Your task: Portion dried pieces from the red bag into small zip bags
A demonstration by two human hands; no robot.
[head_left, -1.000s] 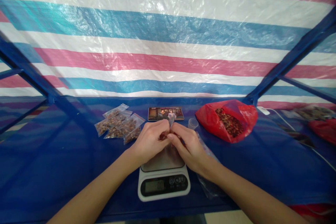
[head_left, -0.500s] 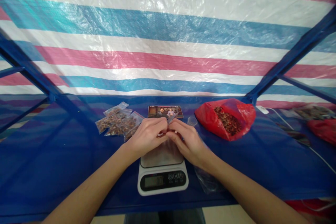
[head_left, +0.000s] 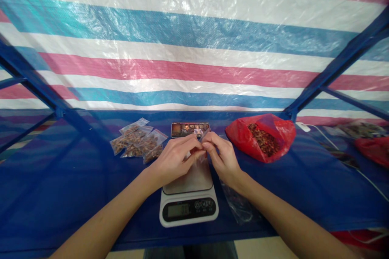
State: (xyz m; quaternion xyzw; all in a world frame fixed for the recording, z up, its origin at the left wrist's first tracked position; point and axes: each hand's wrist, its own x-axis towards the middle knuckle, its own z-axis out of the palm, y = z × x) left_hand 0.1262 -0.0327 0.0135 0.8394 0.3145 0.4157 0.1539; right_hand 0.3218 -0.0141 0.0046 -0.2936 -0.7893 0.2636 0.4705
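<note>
Above the kitchen scale (head_left: 189, 215), which reads about 0.0, both of my hands meet with fingertips pinched. My left hand (head_left: 178, 156) and my right hand (head_left: 225, 161) hold a small clear plastic bag (head_left: 200, 156) between them. Fingers cover most of that bag, and I cannot tell whether its mouth is parted. Left of the hands lie several filled zip bags (head_left: 142, 142) of brown dried pieces. A red plastic bag (head_left: 240, 135), open and holding loose brown dried pieces (head_left: 263, 141), stands to the right.
A phone (head_left: 182, 129) showing a picture lies behind the scale. Clear plastic bags (head_left: 241, 210) rest under my right forearm. A white cable (head_left: 326, 141) crosses the blue table (head_left: 75, 194) at right. Blue frame bars and a striped sheet (head_left: 188, 64) stand behind.
Both hands have shifted slightly right with the small bag, staying pinched together. The small clear round cup seen behind my right hand is now hidden.
</note>
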